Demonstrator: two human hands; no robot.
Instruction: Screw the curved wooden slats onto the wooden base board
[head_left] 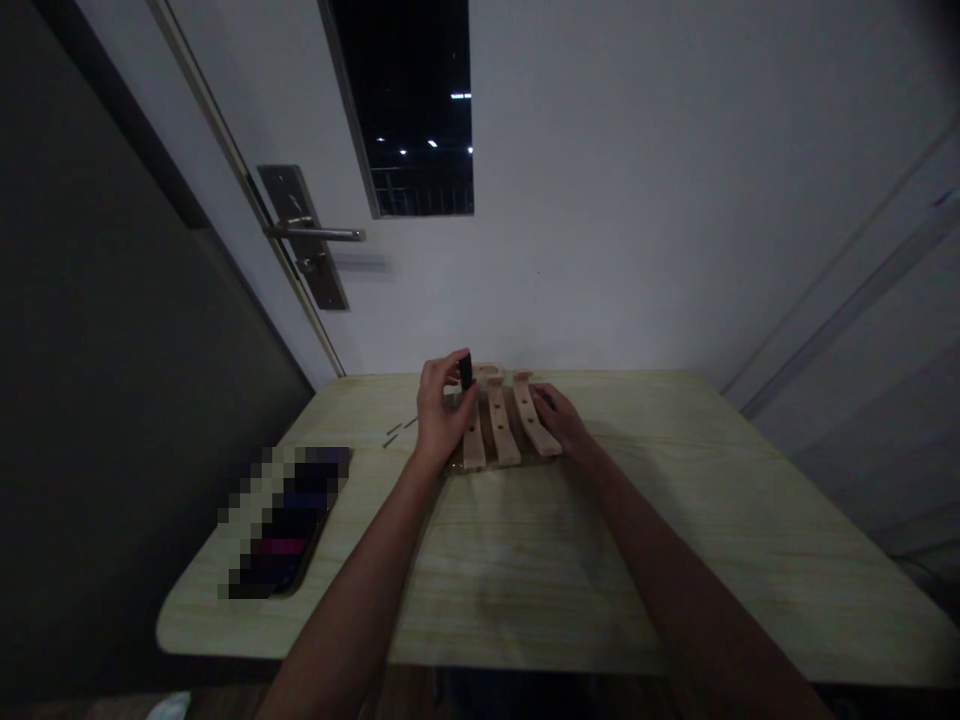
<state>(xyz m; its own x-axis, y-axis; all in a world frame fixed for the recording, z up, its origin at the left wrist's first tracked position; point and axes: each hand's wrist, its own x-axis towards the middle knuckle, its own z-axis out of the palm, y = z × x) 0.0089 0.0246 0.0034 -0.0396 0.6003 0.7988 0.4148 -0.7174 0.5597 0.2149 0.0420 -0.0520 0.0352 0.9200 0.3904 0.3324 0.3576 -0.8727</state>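
Observation:
Three pale wooden pieces with bent ends and drilled holes lie side by side: a left wooden piece [473,447], a middle wooden piece [502,430] and a right wooden piece [536,425]. A dark brown, shiny layer [487,437] shows beneath them. My left hand [444,410] is closed at the left piece's upper end, pinching a small black block [466,371] upright between fingers and thumb. My right hand [564,415] curls its fingers against the right piece's outer edge; its fingertips are partly hidden. Another pale wooden part [489,369] lies behind.
Several thin screws or nails [391,436] lie left of my left hand. A phone [300,520], partly pixelated, rests on the left of the wood-grain table [525,570]. At the table's back edge stands a white door [637,200] with a metal handle [319,234].

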